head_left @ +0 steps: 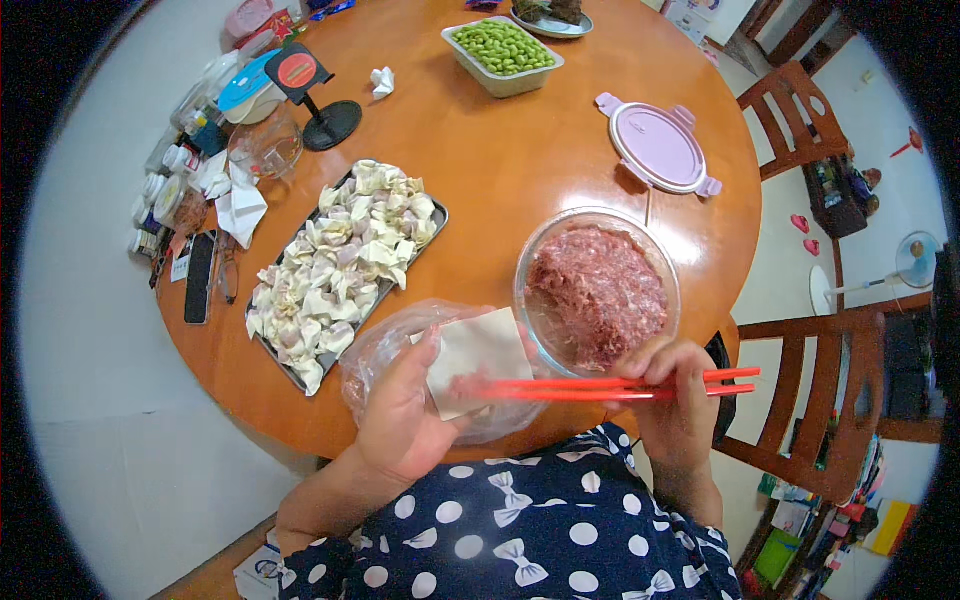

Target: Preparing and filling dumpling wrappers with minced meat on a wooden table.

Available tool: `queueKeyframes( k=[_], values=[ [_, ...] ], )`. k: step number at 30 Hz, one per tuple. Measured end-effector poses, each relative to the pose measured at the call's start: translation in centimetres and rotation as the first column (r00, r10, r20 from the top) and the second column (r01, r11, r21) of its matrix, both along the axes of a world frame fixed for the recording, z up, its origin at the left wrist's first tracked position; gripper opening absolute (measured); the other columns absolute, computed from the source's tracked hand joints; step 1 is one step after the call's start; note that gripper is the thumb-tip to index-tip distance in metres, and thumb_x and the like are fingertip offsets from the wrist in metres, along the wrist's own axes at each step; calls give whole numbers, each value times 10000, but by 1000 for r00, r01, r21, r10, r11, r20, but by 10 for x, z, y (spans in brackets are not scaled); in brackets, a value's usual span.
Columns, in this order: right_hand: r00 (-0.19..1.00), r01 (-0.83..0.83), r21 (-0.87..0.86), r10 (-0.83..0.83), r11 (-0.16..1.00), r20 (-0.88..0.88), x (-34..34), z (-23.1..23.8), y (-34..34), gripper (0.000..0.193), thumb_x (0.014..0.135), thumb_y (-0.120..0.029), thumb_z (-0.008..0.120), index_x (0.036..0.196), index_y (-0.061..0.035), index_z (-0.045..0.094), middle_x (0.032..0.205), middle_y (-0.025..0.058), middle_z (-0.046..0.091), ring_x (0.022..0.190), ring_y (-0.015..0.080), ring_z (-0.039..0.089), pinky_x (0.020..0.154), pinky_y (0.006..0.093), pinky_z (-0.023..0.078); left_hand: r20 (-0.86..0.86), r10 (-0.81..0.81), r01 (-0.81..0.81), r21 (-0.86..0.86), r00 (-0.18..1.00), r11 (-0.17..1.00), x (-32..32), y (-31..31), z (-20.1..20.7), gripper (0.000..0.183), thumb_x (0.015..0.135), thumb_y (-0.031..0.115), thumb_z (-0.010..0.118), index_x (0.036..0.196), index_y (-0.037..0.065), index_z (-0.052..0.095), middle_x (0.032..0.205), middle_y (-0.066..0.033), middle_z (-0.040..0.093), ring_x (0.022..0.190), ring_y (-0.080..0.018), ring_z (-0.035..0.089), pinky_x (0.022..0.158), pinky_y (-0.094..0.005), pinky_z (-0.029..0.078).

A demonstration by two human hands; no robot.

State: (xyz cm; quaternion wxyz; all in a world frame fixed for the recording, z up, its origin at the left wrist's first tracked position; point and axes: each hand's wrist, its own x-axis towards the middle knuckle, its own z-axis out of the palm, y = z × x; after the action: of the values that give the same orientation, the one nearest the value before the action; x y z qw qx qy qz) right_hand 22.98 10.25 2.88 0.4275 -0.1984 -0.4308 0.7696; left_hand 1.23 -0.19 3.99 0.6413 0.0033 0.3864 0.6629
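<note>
My left hand (405,415) holds a square, pale dumpling wrapper (478,350) flat across its fingers and palm. In my right hand (675,395) is a pair of red chopsticks (590,388), pointing left, their tips over the wrapper with a small smear of minced meat there. Behind the right hand stands a clear glass bowl (535,345) with pink minced meat (600,285) in it. A crumpled clear plastic bag (375,350) lies under the left hand. To the left, a dark tray (440,215) carries a heap of folded dumplings (340,255).
A lilac container lid (658,145) lies at the far right. Farther back are a white tub of green beans (503,50) and a plate (560,24). A black phone stand (330,122), glass jug (268,145), jars and a phone (200,280) line the left edge. Wooden chairs (800,390) stand at right.
</note>
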Motion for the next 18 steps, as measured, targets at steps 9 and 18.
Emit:
queueKeyframes(
  k=[9, 18],
  values=[
    [998, 54, -130, -52, 990, 20, -7, 2, -1, 406, 1026, -303, 409, 884, 43, 565, 942, 211, 611, 865, 329, 646, 765, 456, 573, 105, -68, 33, 300, 992, 953, -3, 2, -12, 451, 987, 443, 408, 971, 22, 569, 1010, -153, 608, 1074, -342, 570, 1001, -474, 423],
    [972, 30, 520, -145, 853, 182, 3, 7, -2, 293, 910, -238, 624, 824, 40, 659, 949, 189, 662, 886, 309, 651, 826, 435, 523, -273, -78, 141, 216, 959, 966, 0, 8, -5, 159, 871, -5, 519, 999, -14, 612, 1043, -124, 644, 986, -169, 610, 877, -312, 488]
  ],
)
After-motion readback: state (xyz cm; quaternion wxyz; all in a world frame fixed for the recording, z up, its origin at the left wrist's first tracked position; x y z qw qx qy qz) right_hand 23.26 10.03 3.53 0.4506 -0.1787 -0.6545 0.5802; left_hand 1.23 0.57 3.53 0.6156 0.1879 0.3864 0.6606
